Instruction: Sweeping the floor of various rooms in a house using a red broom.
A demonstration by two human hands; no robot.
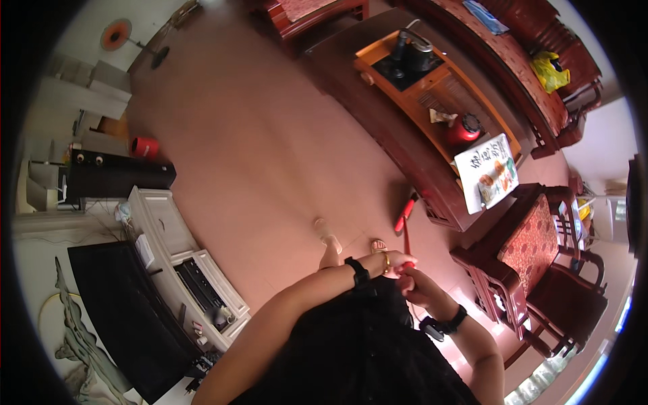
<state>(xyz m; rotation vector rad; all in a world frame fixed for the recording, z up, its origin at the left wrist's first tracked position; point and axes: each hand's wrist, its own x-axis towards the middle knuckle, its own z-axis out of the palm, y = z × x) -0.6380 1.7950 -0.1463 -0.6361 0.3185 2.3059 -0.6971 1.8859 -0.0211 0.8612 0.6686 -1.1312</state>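
Both of my hands are wrapped around the red handle of a broom (407, 240), close together in front of my body. My left hand (397, 264), with a gold bangle and a black wrist strap behind it, is at the handle's upper end. My right hand (416, 287) grips just beside it, also with a black strap on the wrist. The broom's red head (406, 212) rests on the tiled floor near the base of the dark wooden coffee table (374, 126). My fingers partly hide the handle.
On the table stand a wooden tea tray (435, 81), a kettle (419, 50), a red container (463, 129) and a printed bag (486, 174). Right is a carved wooden armchair (531, 243). Left are a white cabinet (167, 223), a television (126, 314), a black speaker (121, 174) and a standing fan (116, 35).
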